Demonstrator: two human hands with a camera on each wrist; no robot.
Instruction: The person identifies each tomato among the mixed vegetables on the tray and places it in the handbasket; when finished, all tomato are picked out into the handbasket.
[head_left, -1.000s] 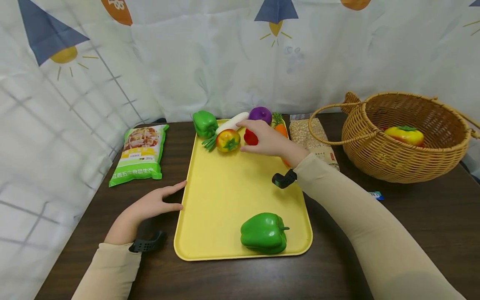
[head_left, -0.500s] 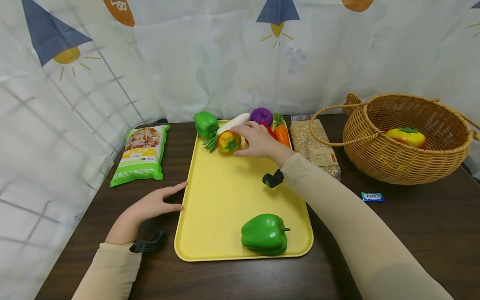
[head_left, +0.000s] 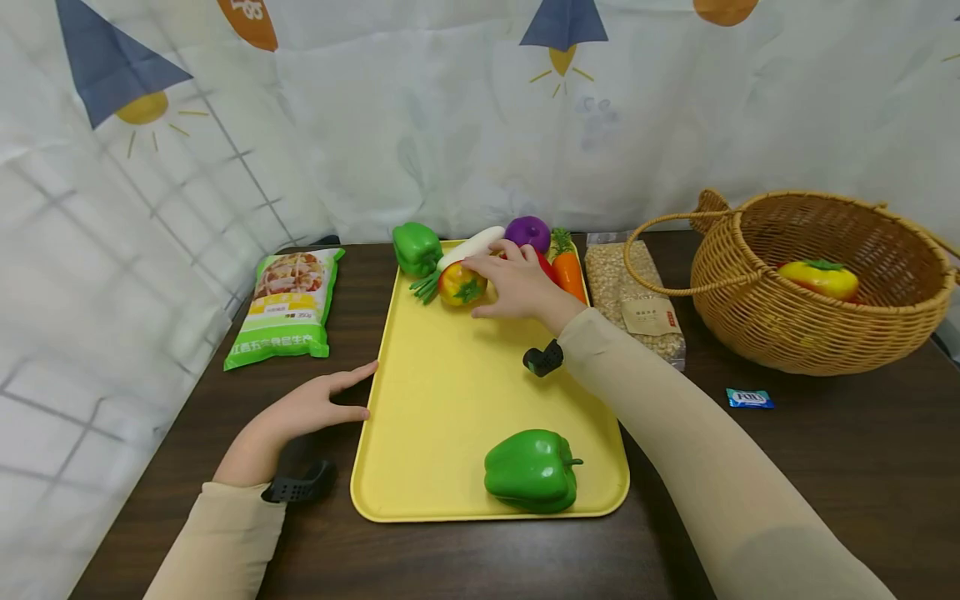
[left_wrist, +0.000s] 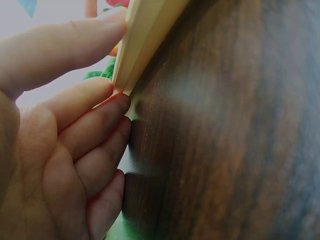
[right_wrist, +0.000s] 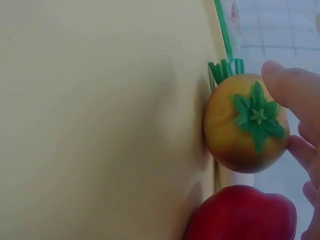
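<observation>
My right hand (head_left: 517, 283) hovers at the far end of the yellow tray (head_left: 442, 400), thumb and fingers spread close around a yellow-red toy tomato (head_left: 462, 284). In the right wrist view the tomato (right_wrist: 245, 125) shows its green star-shaped top, with a fingertip right at its side. Below it there is a red toy pepper (right_wrist: 242, 215), partly covered by the hand in the head view. My left hand (head_left: 303, 412) rests against the tray's left edge. Its thumb and straight fingers (left_wrist: 95, 120) touch the rim in the left wrist view.
A green pepper (head_left: 531, 471) lies on the tray's near end. Another green pepper (head_left: 417, 248), a white radish (head_left: 472, 246), a purple onion-like vegetable (head_left: 528, 234) and a carrot (head_left: 570, 275) line the far end. A wicker basket (head_left: 810, 333), grain bag (head_left: 626, 283), green packet (head_left: 288, 304) and small blue wrapper (head_left: 749, 399) surround it.
My right hand has moved left from above the red pepper to the tomato, and its fingers have come close around it. The left hand stays at the tray edge.
</observation>
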